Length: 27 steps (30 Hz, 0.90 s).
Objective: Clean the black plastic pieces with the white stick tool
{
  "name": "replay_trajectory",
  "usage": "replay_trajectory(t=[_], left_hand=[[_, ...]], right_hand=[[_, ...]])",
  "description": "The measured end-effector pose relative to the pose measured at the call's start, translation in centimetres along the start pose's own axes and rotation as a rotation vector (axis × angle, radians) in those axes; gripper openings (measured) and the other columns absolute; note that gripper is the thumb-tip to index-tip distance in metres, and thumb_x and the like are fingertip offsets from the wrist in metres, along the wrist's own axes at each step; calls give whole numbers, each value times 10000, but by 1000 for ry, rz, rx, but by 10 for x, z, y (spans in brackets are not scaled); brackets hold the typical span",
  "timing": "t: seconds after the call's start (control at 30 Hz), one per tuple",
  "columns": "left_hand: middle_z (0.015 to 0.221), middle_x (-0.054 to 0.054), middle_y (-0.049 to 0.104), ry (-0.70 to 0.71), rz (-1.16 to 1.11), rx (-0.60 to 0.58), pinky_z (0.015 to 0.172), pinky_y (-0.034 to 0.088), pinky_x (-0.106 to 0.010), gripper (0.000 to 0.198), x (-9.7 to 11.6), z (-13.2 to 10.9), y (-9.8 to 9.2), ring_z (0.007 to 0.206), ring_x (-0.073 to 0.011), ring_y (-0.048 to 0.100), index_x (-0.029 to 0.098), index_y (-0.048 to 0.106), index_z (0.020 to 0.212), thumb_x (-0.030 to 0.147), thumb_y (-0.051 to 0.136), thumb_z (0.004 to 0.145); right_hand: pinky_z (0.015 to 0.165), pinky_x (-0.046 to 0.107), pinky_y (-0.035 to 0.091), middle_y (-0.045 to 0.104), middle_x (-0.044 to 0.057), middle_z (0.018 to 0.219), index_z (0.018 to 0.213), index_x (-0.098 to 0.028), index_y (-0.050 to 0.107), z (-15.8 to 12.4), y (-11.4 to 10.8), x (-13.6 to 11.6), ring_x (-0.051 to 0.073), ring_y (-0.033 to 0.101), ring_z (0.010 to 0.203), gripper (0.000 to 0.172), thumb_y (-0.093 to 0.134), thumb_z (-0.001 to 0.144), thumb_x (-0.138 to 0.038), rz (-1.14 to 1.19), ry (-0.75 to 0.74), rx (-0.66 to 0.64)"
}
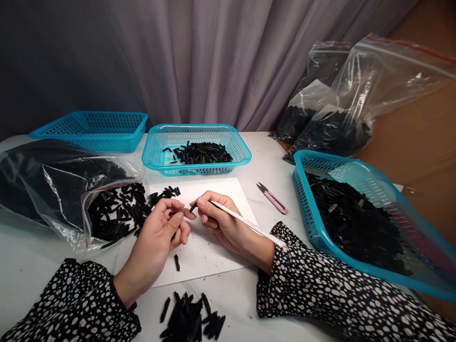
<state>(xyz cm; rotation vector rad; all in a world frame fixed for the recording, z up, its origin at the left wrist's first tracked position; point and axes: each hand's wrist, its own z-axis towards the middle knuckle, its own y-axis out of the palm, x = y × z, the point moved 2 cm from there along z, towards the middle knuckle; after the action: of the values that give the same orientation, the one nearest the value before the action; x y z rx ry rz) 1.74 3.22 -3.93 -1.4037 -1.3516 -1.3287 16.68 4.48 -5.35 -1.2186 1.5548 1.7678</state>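
Pinching white stick (245, 220) in right hand (224, 225), black piece (173, 236) in curled left hand (158, 232), both hands over white paper (213, 256).
Left-hand piece mostly hidden; dark bit at right fingertips (202, 203), cannot tell if stick's tip or separate piece. 1 loose piece (177, 262) on paper; pile (187, 318) on desk (242, 304), just off paper's near edge. More pieces at mouth of plastic bag (46, 175), left. Snips (276, 201) right of paper. 3 blue baskets (245, 156) around, black pieces in 2.
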Motion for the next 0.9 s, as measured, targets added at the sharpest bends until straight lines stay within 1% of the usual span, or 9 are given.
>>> replay_trajectory(t=[0.1,0.2,0.27,0.33,0.43,0.53,0.67,0.77,0.9], left_hand=[[676,15,670,-30,28,-10,452,215,-227,239,1,-1,0,431,-68,393,207,555,940,407,669,873],[533,64,532,-34,73,-20,454,209,-242,290,2,-3,0,440,-87,337,198,579,930,486,611,915],[506,84,439,-19,79,-5,457,201,-247,307,4,-4,0,466,-99,307,200,581,929,507,587,928],[531,92,385,-15,62,16,464,192,-246,284,6,-5,0,484,-98,277,201,578,938,486,572,939],[578,93,353,-51,0,43,476,207,-236,165,8,-5,1,496,-90,271,206,564,946,369,540,949],[609,81,427,-69,-32,67,477,236,-226,107,8,-5,2,502,-89,295,222,552,1005,302,529,939],[705,45,594,-27,18,62,449,203,-214,290,6,-1,2,473,-69,255,231,538,1131,414,602,915],[679,41,615,-13,33,43,439,184,-211,377,3,2,0,455,-64,232,232,528,1157,466,646,885],[662,38,625,-26,47,19,441,185,-216,389,2,1,-3,455,-69,235,240,533,1182,467,651,890]], right_hand=[[458,243,151,485,-66,563,720,-180,575,0,0,0,58,259,464,323,760,811,-429,-2,7,9],[459,247,151,512,-58,586,703,-181,559,-1,1,-1,58,267,465,338,762,807,-431,12,16,12],[460,250,146,518,-56,588,693,-183,548,-1,1,-2,58,261,465,347,769,799,-429,19,19,15],[463,252,142,510,-59,583,694,-184,548,-1,1,-2,61,256,467,345,772,799,-424,23,21,15],[468,253,140,511,-58,585,703,-180,554,0,1,-2,60,251,471,333,772,809,-408,38,21,10],[470,255,138,505,-60,581,711,-174,570,1,1,-2,60,262,475,320,784,800,-395,46,17,1],[481,260,153,483,-64,574,734,-168,601,3,1,-3,64,276,486,299,777,800,-401,41,14,-12],[485,266,155,482,-68,566,823,-163,660,4,1,-4,67,258,481,284,772,794,-423,21,21,-13],[485,274,141,476,-73,565,940,-166,711,6,1,-3,70,233,474,311,760,795,-438,12,27,-14]])
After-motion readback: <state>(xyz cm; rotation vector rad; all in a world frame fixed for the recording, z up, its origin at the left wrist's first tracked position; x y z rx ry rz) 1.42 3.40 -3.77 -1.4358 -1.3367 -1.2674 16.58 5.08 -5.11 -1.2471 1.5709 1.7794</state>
